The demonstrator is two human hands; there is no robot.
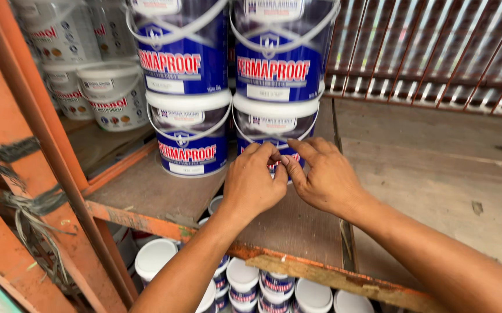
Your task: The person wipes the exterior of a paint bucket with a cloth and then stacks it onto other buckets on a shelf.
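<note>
Lower right blue-and-white plastic paint bucket, on worn wooden shelf under its twin: left hand and right hand meet fingertip to fingertip, pinching at its front label; best worked gently, stack steadied.

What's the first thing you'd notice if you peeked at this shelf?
Four big blue-and-white paint buckets stand stacked two high at the back of a worn wooden shelf. Right in the middle, the left hand and right hand meet, fingertips touching the front of the lower right bucket. More white-lidded tubs peek out below.
</note>
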